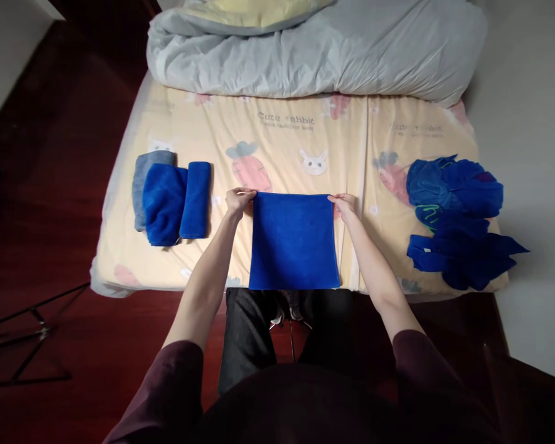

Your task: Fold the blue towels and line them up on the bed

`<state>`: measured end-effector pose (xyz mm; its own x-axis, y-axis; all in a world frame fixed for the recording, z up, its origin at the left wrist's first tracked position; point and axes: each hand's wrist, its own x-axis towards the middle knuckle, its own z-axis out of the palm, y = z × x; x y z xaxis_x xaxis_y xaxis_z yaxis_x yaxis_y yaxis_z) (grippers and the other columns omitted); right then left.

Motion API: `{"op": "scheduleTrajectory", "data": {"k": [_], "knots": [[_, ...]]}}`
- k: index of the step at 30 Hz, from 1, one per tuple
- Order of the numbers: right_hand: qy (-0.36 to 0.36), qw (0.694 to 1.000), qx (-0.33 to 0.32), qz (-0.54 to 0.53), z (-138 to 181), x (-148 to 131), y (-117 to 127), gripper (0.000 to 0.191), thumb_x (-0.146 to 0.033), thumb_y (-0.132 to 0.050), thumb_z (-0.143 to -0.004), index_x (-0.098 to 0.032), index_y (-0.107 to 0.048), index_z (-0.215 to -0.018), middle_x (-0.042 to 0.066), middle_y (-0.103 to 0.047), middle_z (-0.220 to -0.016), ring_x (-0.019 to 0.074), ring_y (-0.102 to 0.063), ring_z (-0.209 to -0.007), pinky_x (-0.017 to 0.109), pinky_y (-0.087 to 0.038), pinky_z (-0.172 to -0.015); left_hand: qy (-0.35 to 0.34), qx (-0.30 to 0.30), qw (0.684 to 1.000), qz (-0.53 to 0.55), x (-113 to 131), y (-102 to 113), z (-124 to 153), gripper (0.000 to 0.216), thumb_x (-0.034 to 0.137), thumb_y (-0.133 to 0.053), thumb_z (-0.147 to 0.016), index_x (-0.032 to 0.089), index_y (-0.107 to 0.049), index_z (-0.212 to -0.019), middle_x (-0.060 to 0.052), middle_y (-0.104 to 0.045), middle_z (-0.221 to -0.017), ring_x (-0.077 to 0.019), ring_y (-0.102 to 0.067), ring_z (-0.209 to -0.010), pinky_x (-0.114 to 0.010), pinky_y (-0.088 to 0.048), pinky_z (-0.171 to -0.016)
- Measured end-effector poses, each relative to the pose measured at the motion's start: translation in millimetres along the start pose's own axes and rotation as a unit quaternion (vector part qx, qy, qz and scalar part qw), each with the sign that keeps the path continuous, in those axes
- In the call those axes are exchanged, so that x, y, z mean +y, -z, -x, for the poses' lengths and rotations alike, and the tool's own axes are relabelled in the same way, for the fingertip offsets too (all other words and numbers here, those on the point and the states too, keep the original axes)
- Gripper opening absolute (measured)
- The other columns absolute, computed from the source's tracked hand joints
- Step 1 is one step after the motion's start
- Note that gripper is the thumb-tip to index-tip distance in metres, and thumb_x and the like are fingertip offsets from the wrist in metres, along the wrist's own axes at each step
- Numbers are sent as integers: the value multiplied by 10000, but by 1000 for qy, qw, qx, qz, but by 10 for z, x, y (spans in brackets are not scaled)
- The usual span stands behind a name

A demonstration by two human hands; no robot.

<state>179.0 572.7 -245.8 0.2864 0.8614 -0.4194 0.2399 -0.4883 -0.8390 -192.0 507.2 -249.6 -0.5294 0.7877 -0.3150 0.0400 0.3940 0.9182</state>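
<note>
A blue towel (pixel 295 242) is spread out flat in front of me, its near edge at the front of the bed. My left hand (pixel 240 201) pinches its far left corner, fingers closed. At the far right corner, my right hand (pixel 344 205) pinches the cloth in the same way. Between the two hands the top edge runs nearly straight. To the left lie a rolled or folded blue towel (pixel 197 200), a bunched blue cloth (pixel 164 203) and a grey-blue cloth (pixel 141 185) partly under it.
A crumpled pile of blue cloths (pixel 457 216) lies at the right of the bed. The bed sheet (pixel 287 148) carries rabbit and carrot prints. A grey quilt (pixel 305 55) is heaped at the back, with a yellow pillow (pixel 254 12) on it. Tripod legs (pixel 39 330) stand at left.
</note>
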Motion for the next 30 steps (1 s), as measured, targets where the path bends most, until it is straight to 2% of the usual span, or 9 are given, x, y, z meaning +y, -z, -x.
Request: {"op": "scheduleTrajectory", "data": {"k": [3, 7, 12, 14, 16, 19, 23, 25, 30], "knots": [[49, 998, 12, 47, -48, 70, -64, 281, -221, -901, -718, -181, -646, -829, 17, -699, -737, 172, -676, -686, 262, -558, -621, -58, -9, 994, -88, -9, -23, -5, 214, 205, -849, -692, 162, -710, -849, -82, -797, -910, -236, -758, -905, -344, -596, -892], [152, 977, -9, 148, -109, 137, -149, 281, -205, -859, -756, -163, -713, -993, 70, -754, -969, 220, -729, -940, 327, -594, -906, -154, -93, 965, -191, 3, -58, -54, 259, 140, -834, -665, 178, -744, -904, -60, -795, -935, -276, -752, -1008, -375, -566, -1016], [137, 954, -91, 250, -291, 59, -139, 320, -278, -915, -743, -175, -742, -992, 39, -727, -909, 237, -704, -946, 344, -588, -889, -172, -211, 902, -335, 105, -78, -323, 180, 136, -828, -641, 200, -740, -783, -54, -746, -829, -320, -730, -1008, -411, -545, -1066], [156, 947, -91, 264, -286, -7, -127, 327, -343, -900, -788, -173, -748, -1022, 64, -741, -957, 258, -700, -997, 365, -591, -920, -188, -212, 882, -377, 158, -112, -363, 139, 169, -803, -695, 196, -749, -820, -81, -745, -866, -348, -717, -1072, -455, -528, -1101], [213, 935, -47, 281, -131, -51, -152, 319, -384, -805, -900, -153, -755, -1115, 133, -752, -1110, 310, -675, -1147, 440, -563, -1036, -233, -150, 881, -384, 180, -197, -253, 182, 210, -749, -795, 170, -772, -971, -147, -756, -1053, -399, -659, -1239, -544, -462, -1177], [344, 880, -12, 327, 366, 7, -269, 441, -377, -584, -1055, -116, -679, -1397, 218, -606, -1509, 384, -482, -1481, 579, -385, -1244, -323, -73, 875, -354, 77, -381, 178, 414, 273, -609, -956, 137, -703, -1336, -221, -617, -1478, -431, -458, -1509, -647, -272, -1285], [453, 779, -184, 392, 881, 262, -356, 578, -407, -471, -1103, -202, -478, -1643, 88, -335, -1772, 303, -249, -1659, 537, -177, -1371, -381, -177, 841, -341, -247, -461, 664, 622, 467, -561, -1015, 196, -551, -1575, -145, -411, -1724, -370, -263, -1649, -574, -124, -1361], [431, 784, -192, 404, 853, 337, -327, 634, -433, -441, -1109, -190, -393, -1693, 79, -280, -1794, 280, -201, -1680, 522, -118, -1389, -362, -175, 854, -330, -358, -414, 679, 686, 532, -528, -1020, 185, -514, -1612, -132, -361, -1754, -346, -225, -1668, -541, -83, -1376], [357, 837, -74, 407, 692, 295, -409, 688, -421, -378, -1121, -82, -301, -1715, 163, -234, -1794, 320, -115, -1698, 619, -9, -1374, -340, -131, 876, -317, -362, -483, 654, 742, 531, -447, -1040, 107, -454, -1648, -149, -292, -1776, -306, -151, -1691, -503, -2, -1389]]}}
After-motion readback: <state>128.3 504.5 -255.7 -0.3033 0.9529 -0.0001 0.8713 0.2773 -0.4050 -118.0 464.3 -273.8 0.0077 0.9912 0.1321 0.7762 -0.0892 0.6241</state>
